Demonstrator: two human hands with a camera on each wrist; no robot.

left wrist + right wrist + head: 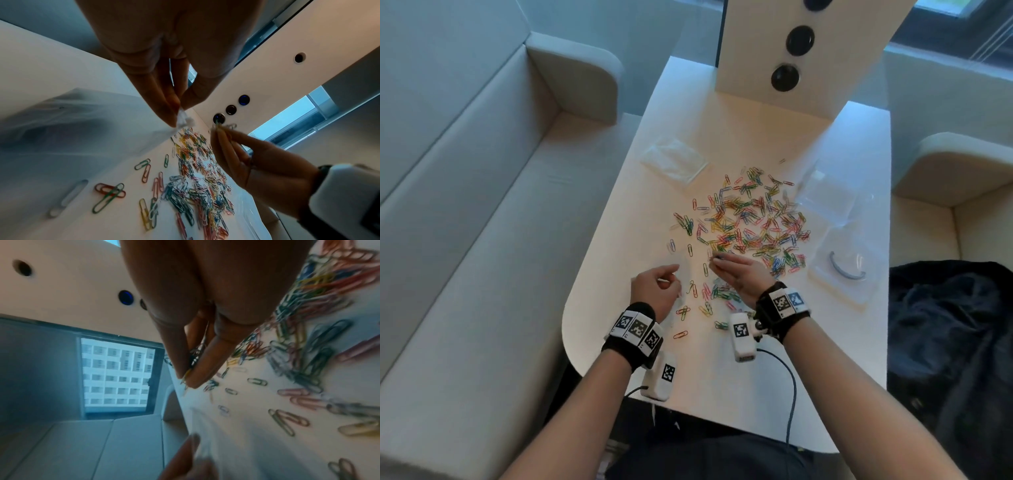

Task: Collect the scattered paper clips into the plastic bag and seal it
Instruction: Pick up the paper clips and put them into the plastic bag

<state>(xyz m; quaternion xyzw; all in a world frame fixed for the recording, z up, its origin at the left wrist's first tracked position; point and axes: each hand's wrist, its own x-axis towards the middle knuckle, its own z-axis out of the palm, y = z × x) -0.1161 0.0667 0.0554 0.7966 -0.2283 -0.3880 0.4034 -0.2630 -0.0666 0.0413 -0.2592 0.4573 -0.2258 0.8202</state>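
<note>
Pinching the plastic bag (61, 123) by one corner only, the left hand (655, 289) leaves its mouth slack; clips pinched in the right hand (739, 274) could miss it and fall back among the paper clips (750, 222) scattered on the worktop (722, 377).

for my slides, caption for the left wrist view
Left hand pinches plastic bag open while right hand brings paper clips toward it.

Sofa (465, 212), dark jacket (948, 329), white table (722, 383).
</note>
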